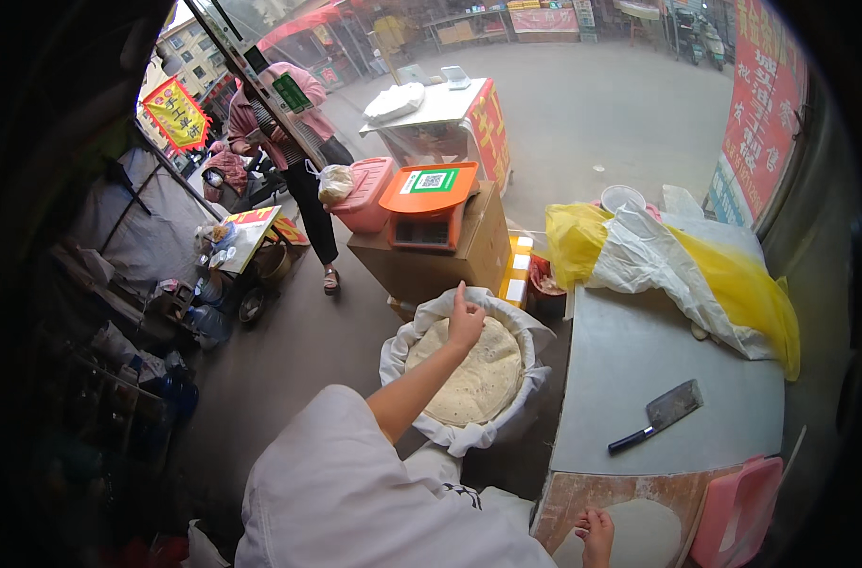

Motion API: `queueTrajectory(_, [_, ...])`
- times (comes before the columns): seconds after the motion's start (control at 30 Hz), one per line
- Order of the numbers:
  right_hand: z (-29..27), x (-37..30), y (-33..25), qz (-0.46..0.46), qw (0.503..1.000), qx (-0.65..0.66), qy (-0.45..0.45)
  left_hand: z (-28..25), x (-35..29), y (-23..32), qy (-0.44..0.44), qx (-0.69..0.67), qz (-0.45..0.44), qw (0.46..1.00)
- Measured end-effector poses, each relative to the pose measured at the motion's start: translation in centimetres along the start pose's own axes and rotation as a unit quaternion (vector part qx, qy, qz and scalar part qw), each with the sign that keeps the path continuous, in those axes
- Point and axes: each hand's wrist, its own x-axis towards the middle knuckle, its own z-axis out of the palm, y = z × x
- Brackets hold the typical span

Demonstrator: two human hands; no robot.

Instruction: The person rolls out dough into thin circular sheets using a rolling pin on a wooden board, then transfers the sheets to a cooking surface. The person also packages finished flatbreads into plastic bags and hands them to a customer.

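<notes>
My left hand is stretched out over a round basket lined with white cloth. Its index finger points away from me, the other fingers are partly bent, and it holds nothing I can see. Inside the cloth lie round, flat, pale flatbreads. At the lower right, my right hand is closed with curled fingers, above a thin round sheet of dough. Whether anything is inside those fingers is hidden. The dough rests on a floured wooden board.
A cleaver lies on the grey tabletop, near yellow and white cloths. A pink tub stands beside the board. Beyond the basket, an orange scale sits on a cardboard box. A person stands at the left.
</notes>
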Motion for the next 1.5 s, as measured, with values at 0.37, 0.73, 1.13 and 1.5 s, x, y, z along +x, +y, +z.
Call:
queueTrajectory(0.37, [-2.6, -11.0, 10.7, 0.131, 0.982, 0.056, -0.120, 18.6, -22.4, 0.3, -0.245, 0.110, 0.105, 0.958])
queueTrajectory(0.73, [0.4, -11.4, 16.2, 0.130, 0.982, 0.081, 0.110, 18.4, -35.1, -4.7, -0.709, 0.089, 0.507, 0.482])
queueTrajectory(1.13, [-26.7, -11.2, 8.9, -0.109, 0.710, -0.311, 0.623, 18.7, -36.0, -6.8, -0.718, 0.092, 0.535, 0.435])
queueTrajectory(1.5, [-33.3, -13.2, 17.0, -0.093, 0.579, -0.527, 0.615, 17.6, -36.6, -7.1, -0.636, 0.104, 0.570, 0.510])
